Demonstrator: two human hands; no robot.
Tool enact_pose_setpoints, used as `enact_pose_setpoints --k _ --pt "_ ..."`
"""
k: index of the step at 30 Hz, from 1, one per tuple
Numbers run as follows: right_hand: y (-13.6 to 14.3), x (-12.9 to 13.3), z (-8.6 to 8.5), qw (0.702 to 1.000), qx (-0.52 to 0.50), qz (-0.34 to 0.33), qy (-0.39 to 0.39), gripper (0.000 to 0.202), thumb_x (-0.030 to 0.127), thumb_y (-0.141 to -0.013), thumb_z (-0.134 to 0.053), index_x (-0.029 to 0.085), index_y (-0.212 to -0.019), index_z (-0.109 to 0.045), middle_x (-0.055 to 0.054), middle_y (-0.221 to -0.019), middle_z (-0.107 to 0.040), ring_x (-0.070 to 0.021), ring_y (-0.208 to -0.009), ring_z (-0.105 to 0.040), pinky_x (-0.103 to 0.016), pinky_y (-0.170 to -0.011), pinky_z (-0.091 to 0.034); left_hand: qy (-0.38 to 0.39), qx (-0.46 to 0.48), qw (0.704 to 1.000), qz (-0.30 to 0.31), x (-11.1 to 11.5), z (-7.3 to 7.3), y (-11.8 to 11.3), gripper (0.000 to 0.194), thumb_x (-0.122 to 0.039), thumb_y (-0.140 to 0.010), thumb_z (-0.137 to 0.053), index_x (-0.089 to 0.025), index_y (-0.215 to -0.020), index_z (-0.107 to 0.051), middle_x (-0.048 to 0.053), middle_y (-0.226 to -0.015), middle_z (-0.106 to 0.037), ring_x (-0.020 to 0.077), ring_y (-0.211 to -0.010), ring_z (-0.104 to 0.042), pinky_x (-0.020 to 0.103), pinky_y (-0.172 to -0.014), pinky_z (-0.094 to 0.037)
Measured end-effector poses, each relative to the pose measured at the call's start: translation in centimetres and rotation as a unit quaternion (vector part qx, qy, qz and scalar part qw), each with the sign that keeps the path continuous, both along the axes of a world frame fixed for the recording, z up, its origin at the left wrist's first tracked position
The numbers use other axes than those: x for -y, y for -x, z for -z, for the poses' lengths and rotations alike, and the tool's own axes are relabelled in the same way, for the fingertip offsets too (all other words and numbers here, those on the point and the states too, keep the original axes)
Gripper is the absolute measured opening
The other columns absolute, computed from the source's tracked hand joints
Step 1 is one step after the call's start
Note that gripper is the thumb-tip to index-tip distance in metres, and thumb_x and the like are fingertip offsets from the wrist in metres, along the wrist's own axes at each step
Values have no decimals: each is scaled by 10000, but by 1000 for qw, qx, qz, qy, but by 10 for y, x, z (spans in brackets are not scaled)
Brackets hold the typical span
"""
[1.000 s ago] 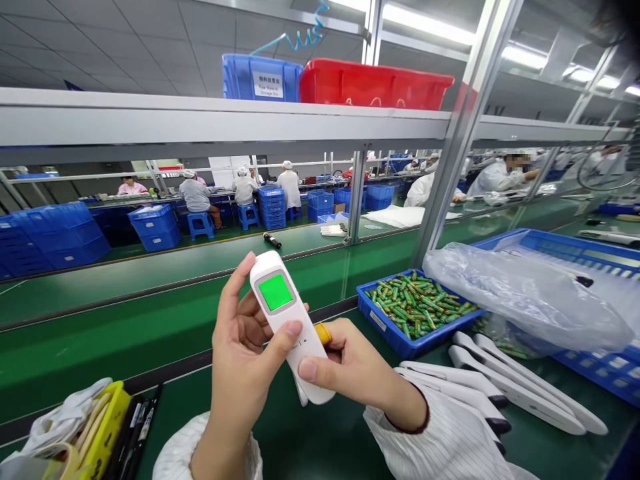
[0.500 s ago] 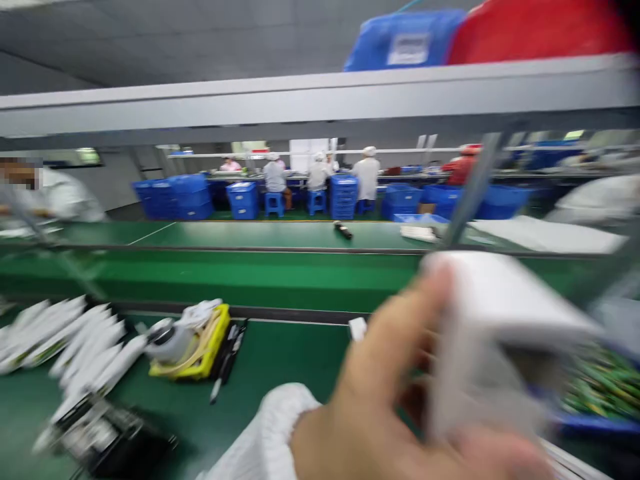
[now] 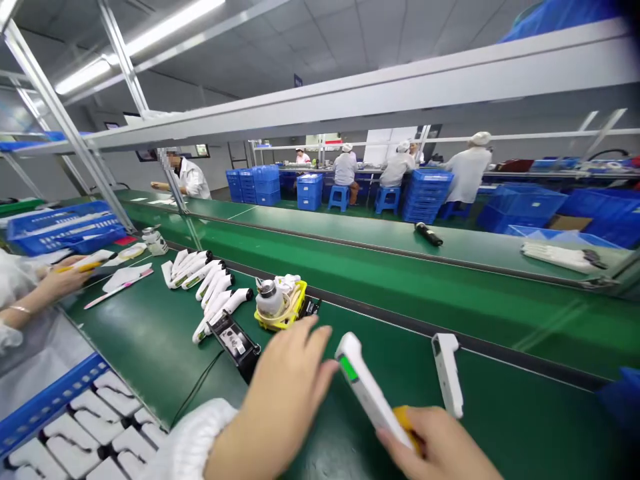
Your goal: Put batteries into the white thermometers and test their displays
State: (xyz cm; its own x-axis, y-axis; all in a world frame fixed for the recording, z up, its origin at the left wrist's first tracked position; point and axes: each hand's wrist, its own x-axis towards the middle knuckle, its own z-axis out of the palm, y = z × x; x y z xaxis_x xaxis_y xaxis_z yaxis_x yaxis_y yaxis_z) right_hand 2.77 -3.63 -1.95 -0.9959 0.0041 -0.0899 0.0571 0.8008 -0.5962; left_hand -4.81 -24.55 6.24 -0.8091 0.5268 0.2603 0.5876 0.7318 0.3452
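My right hand [image 3: 440, 440] grips the lower end of a white handheld thermometer [image 3: 373, 393], its small screen lit green and tilted up to the left. Something yellow shows by the right fingers; I cannot make out what. Just left of the thermometer's head, my left hand [image 3: 285, 377] is open with nothing in it, its fingers stretched forward. A second white thermometer [image 3: 447, 373] lies on the green bench to the right. Beyond my left hand are a black box-like device [image 3: 237, 347] with a cable and a yellow basket [image 3: 301, 300] holding a dispenser bottle [image 3: 270, 300].
Several white thermometers [image 3: 210, 287] lie in rows at left. A co-worker's hand [image 3: 67, 277] holds a white piece there. A blue crate [image 3: 60, 383] of white parts stands lower left. A green conveyor [image 3: 320, 250] runs behind the bench, beneath a shelf [image 3: 350, 100].
The view has swung left. My left hand, which held a blurred white object close to the camera, is now empty and lower. My right hand has come into view with the thermometer.
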Motion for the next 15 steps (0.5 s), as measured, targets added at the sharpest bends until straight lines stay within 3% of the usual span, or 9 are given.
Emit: enact_pose_setpoints --k 3,7,9,11,12,15 --pt "13 36 13 985 58 -28 -157 279 270 -836 -519 173 -579 -567 -71 -635 -619 -218 -605 -594 -283 -523 -274 179 8 983 -46 34 -1 35 293 -183 -936 -431 -154 -1191 -572 121 -1186 -621 256 -1003 -631 404 -856 -514" --pt "35 63 0 970 90 -60 -218 275 367 -863 -576 154 -706 -653 -131 -774 -676 -308 -760 -659 -300 -583 -365 251 17 968 7 51 -8 74 231 -144 -885 -517 -158 -1097 -607 100 -1030 -669 272 -919 -651 382 -785 -507" --pt "58 67 -13 978 27 -65 -195 197 317 -863 -604 143 -787 -656 -130 -824 -667 -293 -773 -652 -308 -616 -403 279 22 959 34 47 -9 88 198 -128 -858 -556 -147 -1043 -624 96 -965 -682 267 -889 -655 380 -775 -502" --pt "90 71 -22 986 -95 -67 -118 87 207 -861 -602 134 -896 -633 -129 -928 -639 -268 -835 -626 -323 -693 -435 304 27 951 52 37 -7 100 154 -151 -868 -566 -133 -1007 -629 81 -931 -681 236 -871 -652 388 -787 -505" --pt "107 74 -22 985 -150 -61 -63 84 153 -849 -603 127 -927 -622 -134 -977 -622 -266 -895 -605 -336 -748 -439 315 28 947 59 32 -4 106 141 -178 -881 -566 -129 -998 -627 71 -927 -676 218 -871 -647 394 -799 -508" --pt "151 85 -13 979 -197 -48 -4 168 111 -825 -624 130 -989 -596 -115 -1055 -592 -230 -990 -558 -320 -849 -430 337 31 939 67 16 7 123 183 -271 -904 -567 -125 -1001 -620 55 -953 -657 188 -882 -635 406 -817 -517"
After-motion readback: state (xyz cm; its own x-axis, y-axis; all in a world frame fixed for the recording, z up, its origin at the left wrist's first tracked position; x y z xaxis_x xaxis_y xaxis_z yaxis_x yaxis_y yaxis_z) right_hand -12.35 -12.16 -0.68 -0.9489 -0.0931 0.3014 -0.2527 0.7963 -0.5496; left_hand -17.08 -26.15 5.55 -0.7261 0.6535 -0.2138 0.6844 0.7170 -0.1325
